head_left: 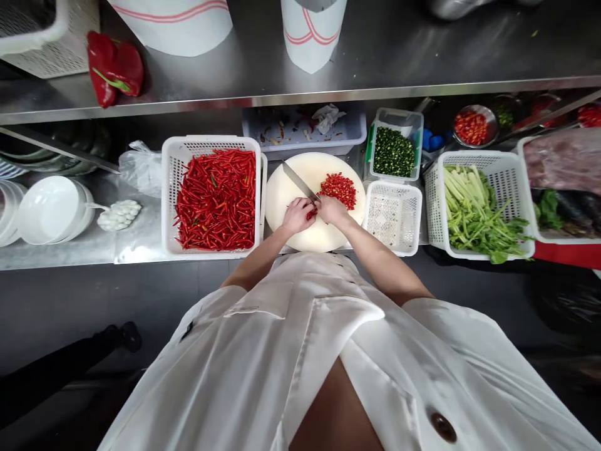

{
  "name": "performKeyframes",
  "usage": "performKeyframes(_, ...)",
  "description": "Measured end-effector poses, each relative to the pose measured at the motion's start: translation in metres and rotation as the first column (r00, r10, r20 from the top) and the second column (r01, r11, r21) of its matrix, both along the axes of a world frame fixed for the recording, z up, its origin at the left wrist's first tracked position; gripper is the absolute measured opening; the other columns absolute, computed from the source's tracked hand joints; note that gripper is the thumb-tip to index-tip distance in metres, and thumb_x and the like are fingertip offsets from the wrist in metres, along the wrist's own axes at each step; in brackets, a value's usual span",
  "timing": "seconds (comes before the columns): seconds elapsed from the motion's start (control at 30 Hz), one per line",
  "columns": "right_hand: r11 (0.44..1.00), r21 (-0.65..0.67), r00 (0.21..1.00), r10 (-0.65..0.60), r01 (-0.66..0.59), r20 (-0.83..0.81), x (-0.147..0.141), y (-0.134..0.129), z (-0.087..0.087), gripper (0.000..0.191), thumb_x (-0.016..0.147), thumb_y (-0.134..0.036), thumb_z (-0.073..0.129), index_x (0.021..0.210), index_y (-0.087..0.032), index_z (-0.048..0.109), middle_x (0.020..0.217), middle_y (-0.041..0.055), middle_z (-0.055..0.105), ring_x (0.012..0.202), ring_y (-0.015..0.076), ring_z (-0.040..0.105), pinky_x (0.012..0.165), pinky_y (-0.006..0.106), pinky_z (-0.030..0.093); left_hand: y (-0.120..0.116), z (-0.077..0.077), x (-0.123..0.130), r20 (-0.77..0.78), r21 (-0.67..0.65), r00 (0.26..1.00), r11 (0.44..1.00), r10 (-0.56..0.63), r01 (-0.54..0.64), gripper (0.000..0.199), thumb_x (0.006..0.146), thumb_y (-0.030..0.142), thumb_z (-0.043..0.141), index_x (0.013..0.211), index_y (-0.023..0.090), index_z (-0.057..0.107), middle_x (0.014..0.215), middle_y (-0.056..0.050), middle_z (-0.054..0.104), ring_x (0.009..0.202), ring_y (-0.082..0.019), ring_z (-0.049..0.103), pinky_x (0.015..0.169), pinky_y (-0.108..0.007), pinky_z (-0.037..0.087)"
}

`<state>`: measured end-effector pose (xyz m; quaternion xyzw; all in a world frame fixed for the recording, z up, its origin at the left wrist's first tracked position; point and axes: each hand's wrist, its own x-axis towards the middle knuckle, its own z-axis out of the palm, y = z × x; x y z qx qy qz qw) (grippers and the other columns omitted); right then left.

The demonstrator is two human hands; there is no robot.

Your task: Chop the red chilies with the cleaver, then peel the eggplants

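Finely chopped chillies (339,190), bright red, heaped

Slender chillies (216,200) are red, the round chopping board (319,237) cream, the smaller white container (310,55) near the grey steel shelf's (399,56) front edge red-banded.

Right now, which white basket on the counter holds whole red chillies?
The basket left of the round cutting board: only it is heaped with red chillies; green stalks fill another.
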<state>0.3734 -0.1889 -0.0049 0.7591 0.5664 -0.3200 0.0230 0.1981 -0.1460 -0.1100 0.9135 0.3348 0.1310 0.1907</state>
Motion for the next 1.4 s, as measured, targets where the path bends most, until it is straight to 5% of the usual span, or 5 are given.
performKeyframes(0.4, 1.000, 0.003, 1.000, 0.011, -0.011, 0.011, -0.002, -0.001, -0.016, 0.041, 0.116, -0.039, 0.041, 0.136, -0.018, 0.070, 0.135, 0.0196, 0.075, 0.125, 0.0352, 0.072, 0.103, 0.043, 0.056, 0.007, -0.005, -0.004, 0.053, -0.014, 0.998, 1.000, -0.022, 0.022, 0.010, 0.097, 0.029, 0.069, 0.103, 0.025, 0.075, 0.130, -0.011, 0.068, 0.127, -0.033, 0.056, 0.107, -0.049, 0.054)
performKeyframes(0.63, 1.000, 0.022, 1.000, 0.013, -0.013, 0.003, -0.002, 0.014, -0.006, 0.040, 0.116, -0.037, 0.044, 0.129, -0.016, 0.075, 0.132, 0.0190, 0.078, 0.123, 0.0305, 0.073, 0.102, 0.033, 0.053, 0.002, 0.003, -0.008, 0.057, -0.027, 0.998, 0.999, -0.020, 0.021, 0.017, 0.098, 0.032, 0.068, 0.111, 0.025, 0.077, 0.129, -0.013, 0.067, 0.131, -0.035, 0.054, 0.110, -0.053, 0.052)
performKeyframes(0.87, 0.997, 0.066, 0.997, -0.038, 0.034, 0.063, 0.025, -0.023, 0.006, 0.044, 0.118, -0.040, 0.042, 0.135, -0.017, 0.075, 0.132, 0.0180, 0.079, 0.125, 0.0319, 0.072, 0.102, 0.035, 0.052, -0.010, 0.010, -0.002, 0.060, -0.020, 0.998, 0.999, -0.025, 0.027, 0.020, 0.101, 0.033, 0.066, 0.116, 0.031, 0.079, 0.131, -0.012, 0.067, 0.140, -0.038, 0.051, 0.120, -0.061, 0.042)
performKeyframes(1.03, 0.998, 0.032, 0.998, -0.059, 0.058, 0.039, 0.025, -0.040, 0.009, 0.045, 0.118, -0.040, 0.041, 0.136, -0.016, 0.074, 0.131, 0.0184, 0.079, 0.126, 0.0321, 0.072, 0.102, 0.034, 0.052, -0.019, 0.009, 0.008, 0.045, -0.006, 0.993, 0.994, 0.110, -0.110, 0.018, 0.102, 0.040, 0.068, 0.108, 0.026, 0.077, 0.127, -0.016, 0.066, 0.134, -0.039, 0.052, 0.116, -0.061, 0.044)
performKeyframes(1.4, 0.999, -0.041, 1.000, -0.018, 0.018, -0.006, -0.003, -0.018, -0.006, 0.043, 0.116, -0.042, 0.044, 0.142, -0.018, 0.069, 0.136, 0.0211, 0.076, 0.128, 0.0357, 0.072, 0.106, 0.042, 0.055, 0.009, -0.002, -0.014, 0.024, -0.020, 1.000, 1.000, 0.002, -0.001, 0.013, 0.100, 0.032, 0.067, 0.106, 0.026, 0.076, 0.131, -0.013, 0.066, 0.135, -0.036, 0.050, 0.113, -0.055, 0.051)
